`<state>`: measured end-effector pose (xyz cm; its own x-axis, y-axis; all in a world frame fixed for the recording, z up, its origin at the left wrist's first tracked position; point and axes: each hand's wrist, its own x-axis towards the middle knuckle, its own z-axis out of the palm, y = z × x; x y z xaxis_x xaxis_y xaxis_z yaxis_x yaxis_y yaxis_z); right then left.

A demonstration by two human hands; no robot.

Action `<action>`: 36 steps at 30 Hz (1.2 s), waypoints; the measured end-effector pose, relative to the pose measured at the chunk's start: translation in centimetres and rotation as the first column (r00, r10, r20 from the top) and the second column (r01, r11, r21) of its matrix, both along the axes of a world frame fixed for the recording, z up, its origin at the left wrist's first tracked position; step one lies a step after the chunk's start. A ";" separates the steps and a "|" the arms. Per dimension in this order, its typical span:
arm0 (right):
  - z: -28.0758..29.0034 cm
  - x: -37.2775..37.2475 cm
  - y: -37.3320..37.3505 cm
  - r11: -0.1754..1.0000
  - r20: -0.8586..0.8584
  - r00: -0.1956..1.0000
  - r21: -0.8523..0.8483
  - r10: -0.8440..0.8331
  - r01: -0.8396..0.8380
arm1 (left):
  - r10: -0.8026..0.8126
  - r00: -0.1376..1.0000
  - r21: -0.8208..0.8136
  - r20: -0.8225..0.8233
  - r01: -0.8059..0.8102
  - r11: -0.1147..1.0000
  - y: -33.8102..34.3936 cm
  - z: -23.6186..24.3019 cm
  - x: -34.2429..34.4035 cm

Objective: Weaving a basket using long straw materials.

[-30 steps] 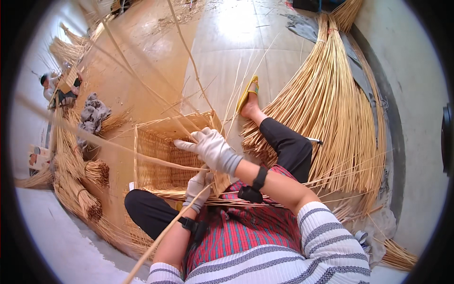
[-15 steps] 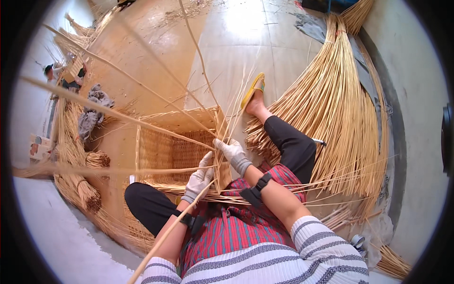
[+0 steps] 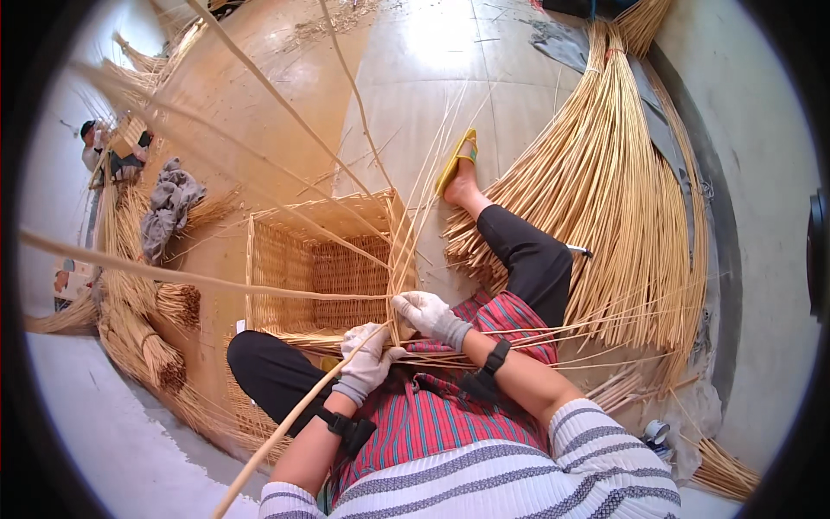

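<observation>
A rectangular wicker basket (image 3: 261, 281) lies in front of me, its inside visible to the left of my hands. Long wicker rods fan out from its right edge, one stretching left (image 3: 207, 283) and another slanting down past my left forearm (image 3: 275, 435). My left hand (image 3: 363, 356), in a pale glove, is closed at the basket's near right corner, around the base of the slanting rod. Just above it my right hand (image 3: 424, 315), also gloved, pinches wicker rods at the edge. The exact finger contacts are partly hidden.
A large fan-shaped bundle of wicker rods (image 3: 596, 199) covers the floor at right. Tied bundles (image 3: 160, 359) and a grey cloth (image 3: 173, 203) lie at left. Another person (image 3: 95, 143) is at the far left. My sandalled foot (image 3: 460, 169) extends ahead.
My right hand has moved down along the edge, and my left hand has dropped and closed near the corner. Several rods have swung upward; the lowest left-pointing one has risen too.
</observation>
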<state>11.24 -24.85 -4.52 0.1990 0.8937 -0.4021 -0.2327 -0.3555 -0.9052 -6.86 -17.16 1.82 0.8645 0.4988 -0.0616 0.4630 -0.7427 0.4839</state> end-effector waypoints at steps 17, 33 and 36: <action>6.6 8.4 6.0 0.697 0.990 0.083 0.140 -0.114 -0.704 | -0.021 0.933 -0.021 -0.360 0.014 1.000 0.9 0.6 4.5; 3.7 1.3 -1.1 0.845 -0.064 0.896 0.308 -0.439 0.436 | 0.018 0.917 -0.030 -0.398 -0.032 0.999 1.1 -1.5 4.3; 3.0 1.2 -1.2 0.858 -0.351 0.813 0.046 -0.465 0.511 | 0.060 0.926 0.028 -0.372 -0.054 0.998 0.9 -1.6 3.9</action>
<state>12.42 -26.02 -1.57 0.5061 0.7618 -0.4044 -0.6243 0.0000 -0.7812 -2.96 -16.26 0.27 0.7512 0.5502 -0.3646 0.6490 -0.7163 0.2561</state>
